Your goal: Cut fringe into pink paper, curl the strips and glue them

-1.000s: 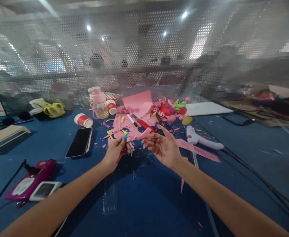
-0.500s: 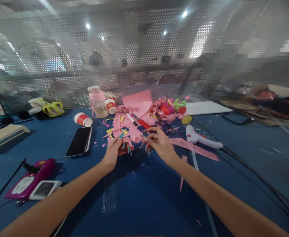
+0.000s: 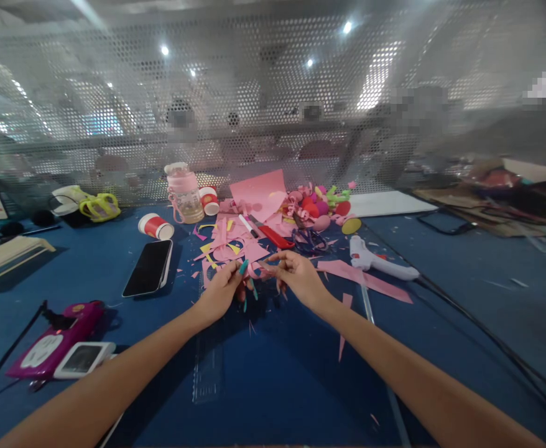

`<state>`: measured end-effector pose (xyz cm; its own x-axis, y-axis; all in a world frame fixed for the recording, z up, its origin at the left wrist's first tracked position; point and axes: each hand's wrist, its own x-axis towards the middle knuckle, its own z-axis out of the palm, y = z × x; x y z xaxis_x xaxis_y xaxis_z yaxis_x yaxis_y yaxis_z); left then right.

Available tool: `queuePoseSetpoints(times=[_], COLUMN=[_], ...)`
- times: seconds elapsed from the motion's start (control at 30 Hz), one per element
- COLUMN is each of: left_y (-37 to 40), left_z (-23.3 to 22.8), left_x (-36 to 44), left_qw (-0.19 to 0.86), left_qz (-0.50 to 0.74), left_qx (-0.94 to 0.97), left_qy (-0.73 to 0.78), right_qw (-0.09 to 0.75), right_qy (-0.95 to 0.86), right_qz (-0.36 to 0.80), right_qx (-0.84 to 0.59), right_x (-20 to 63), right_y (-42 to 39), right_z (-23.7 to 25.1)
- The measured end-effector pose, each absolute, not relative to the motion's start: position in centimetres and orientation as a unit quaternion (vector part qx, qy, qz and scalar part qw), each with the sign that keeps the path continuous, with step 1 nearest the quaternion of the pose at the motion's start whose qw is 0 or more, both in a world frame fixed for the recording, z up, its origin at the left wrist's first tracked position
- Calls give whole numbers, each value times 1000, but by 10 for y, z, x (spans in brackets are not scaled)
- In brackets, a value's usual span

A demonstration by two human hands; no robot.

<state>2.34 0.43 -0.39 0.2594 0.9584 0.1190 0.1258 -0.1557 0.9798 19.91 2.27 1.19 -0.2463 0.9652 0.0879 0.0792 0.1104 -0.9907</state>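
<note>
Two hands, left hand (image 3: 219,292), right hand (image 3: 296,277), pinching curled pink paper strip (image 3: 257,269)

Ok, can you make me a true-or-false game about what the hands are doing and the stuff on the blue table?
1. Both hands meet over the pink paper scraps. True: the left hand and the right hand pinch a small pink paper piece between them.
2. The phone lies screen lit. False: its screen is dark.
3. A white glue gun lies to the right of the hands. True.
4. The red paper cup stands upright. False: it lies on its side.
5. The pink bottle is in the right hand. False: it stands far back by the mesh wall.
</note>
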Motion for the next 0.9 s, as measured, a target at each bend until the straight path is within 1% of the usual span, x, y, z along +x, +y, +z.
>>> queuePoseSetpoints(times=[0.2,0.3,0.43,0.53,0.63,0.73,0.8,0.9], left_y=[0,-1,-1,-3,-5,-6,-7,-7], left_z=[1,4,5,3,2,2,3,5], left_x=[24,24,24,25,24,22,19,17], left_qw=[502,501,463,451,453,384,300,188], left_qz=[431,441,473,474,453,435,441,454], left_qx=[618,626,621,618,645,697,736,787], left_qy=[425,404,420,435,416,420,417,374], right_qw=[436,427,375,362,357,360,354,343], right_qy=[-629,-579,-469,-431,-415,-379,-354,-343], right_qz=[489,553,670,714,742,766,786,803], right_qx=[-419,-420,-437,-417,-387,-374,-364,-345], right_x=[195,193,192,193,193,194,196,197], right_y=[21,18,14,12,11,12,13,15], right_z=[10,11,15,18,20,22,23,24])
